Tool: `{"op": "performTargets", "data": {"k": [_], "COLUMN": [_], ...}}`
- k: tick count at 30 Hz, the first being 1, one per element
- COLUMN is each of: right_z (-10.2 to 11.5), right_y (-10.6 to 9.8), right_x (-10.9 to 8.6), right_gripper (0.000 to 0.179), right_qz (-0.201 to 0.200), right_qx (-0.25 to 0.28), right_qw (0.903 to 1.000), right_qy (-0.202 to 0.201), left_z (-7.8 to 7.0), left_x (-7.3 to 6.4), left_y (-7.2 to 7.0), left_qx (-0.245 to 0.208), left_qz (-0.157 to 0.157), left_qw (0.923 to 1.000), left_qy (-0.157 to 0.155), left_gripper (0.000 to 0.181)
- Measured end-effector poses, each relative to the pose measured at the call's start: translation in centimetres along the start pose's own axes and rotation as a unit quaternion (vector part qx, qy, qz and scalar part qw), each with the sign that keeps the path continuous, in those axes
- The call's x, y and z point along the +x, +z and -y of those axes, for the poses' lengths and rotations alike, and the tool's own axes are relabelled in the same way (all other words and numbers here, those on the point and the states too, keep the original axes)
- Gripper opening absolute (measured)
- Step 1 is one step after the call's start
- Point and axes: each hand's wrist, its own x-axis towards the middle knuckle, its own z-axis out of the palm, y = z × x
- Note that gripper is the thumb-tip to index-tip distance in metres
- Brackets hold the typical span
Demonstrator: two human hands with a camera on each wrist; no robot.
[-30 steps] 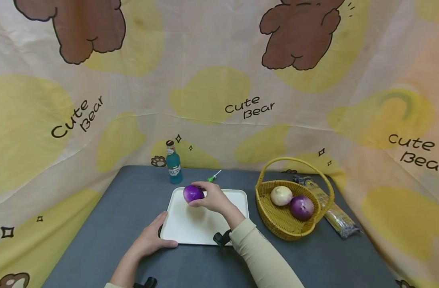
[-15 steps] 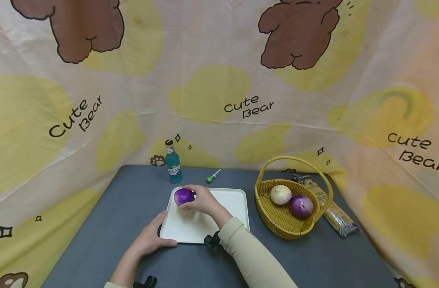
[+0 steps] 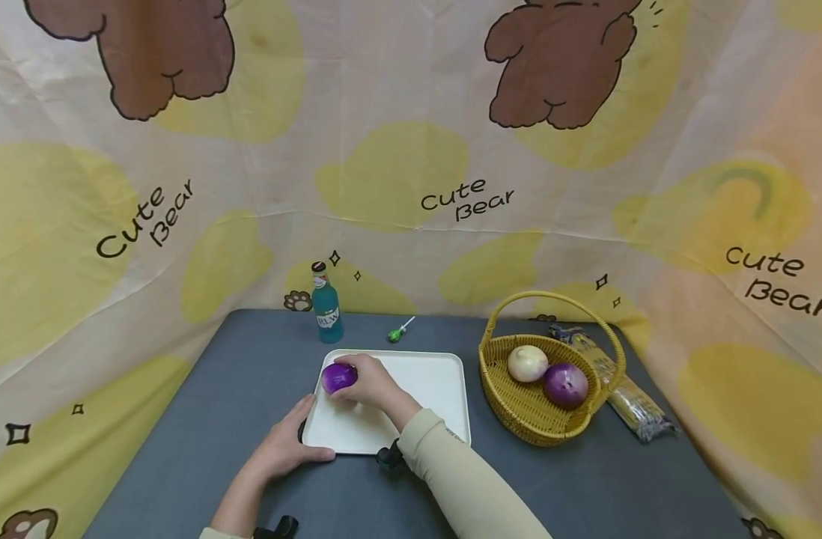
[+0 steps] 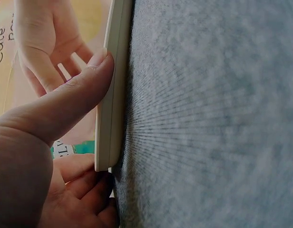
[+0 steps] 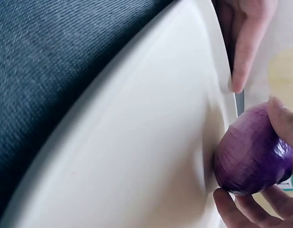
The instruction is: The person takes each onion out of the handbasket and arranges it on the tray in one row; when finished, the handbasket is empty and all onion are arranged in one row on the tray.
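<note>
A purple onion (image 3: 336, 379) is in my right hand (image 3: 373, 385), over the left back part of a white tray (image 3: 430, 397). In the right wrist view the thumb and fingers grip the onion (image 5: 251, 152) from its sides, close above the tray (image 5: 132, 128); whether it touches the surface I cannot tell. My left hand (image 3: 286, 442) holds the tray's near left corner. In the left wrist view its thumb (image 4: 80, 95) presses on the tray's rim (image 4: 113, 104), with the other fingers round the corner, partly hidden.
A yellow wicker basket (image 3: 519, 423) with a white onion (image 3: 528, 364) and another purple onion (image 3: 566, 385) stands right of the tray. Behind it lies a clear packet (image 3: 629, 404). A blue bottle (image 3: 326, 307) and a green lollipop (image 3: 398, 333) are at the back.
My right hand has carried the purple onion leftward and down toward the tray's left side. My left hand stays at the tray's corner.
</note>
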Motion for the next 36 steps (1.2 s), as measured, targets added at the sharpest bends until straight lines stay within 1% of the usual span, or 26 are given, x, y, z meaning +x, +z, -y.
{"op": "performTargets", "data": {"k": [2, 5, 10, 12, 17, 24, 30, 36], "right_z": [0.0, 0.0, 0.2, 0.3, 0.4, 0.5, 1.3, 1.4], "right_y": [0.3, 0.8, 1.7, 1.8, 1.6, 0.8, -0.4, -1.4], "right_x": [0.0, -0.1, -0.3, -0.3, -0.4, -0.8, -1.3, -2.0], "right_gripper": [0.067, 0.068, 0.079, 0.081, 0.082, 0.086, 0.084, 0.082], "right_qz": [0.000, 0.002, 0.007, 0.006, 0.008, 0.006, -0.016, -0.043], "right_qx": [-0.014, -0.025, -0.042, -0.050, -0.061, -0.023, -0.004, 0.006], "right_qw": [0.9999, 0.9997, 0.9991, 0.9987, 0.9981, 0.9997, 0.9998, 0.9989], "right_qy": [-0.007, -0.006, 0.005, 0.005, 0.000, 0.002, -0.010, -0.020], "left_z": [-0.1, -0.1, 0.1, 0.2, 0.0, -0.1, -0.1, 0.0], "left_x": [0.0, 0.0, -0.1, -0.1, 0.0, 0.0, 0.1, 0.3], "left_y": [0.0, 0.0, 0.1, 0.1, 0.1, 0.0, 0.0, 0.1], "left_qx": [0.002, 0.003, -0.002, -0.003, 0.001, 0.006, 0.005, 0.009], "left_qz": [-0.001, -0.001, 0.000, -0.001, -0.001, 0.001, 0.001, 0.002], "left_qw": [1.0000, 1.0000, 1.0000, 1.0000, 1.0000, 1.0000, 1.0000, 0.9999], "left_qy": [0.002, 0.003, 0.002, 0.002, 0.001, -0.006, -0.008, -0.008], "left_gripper": [0.122, 0.122, 0.122, 0.122, 0.123, 0.123, 0.123, 0.123]}}
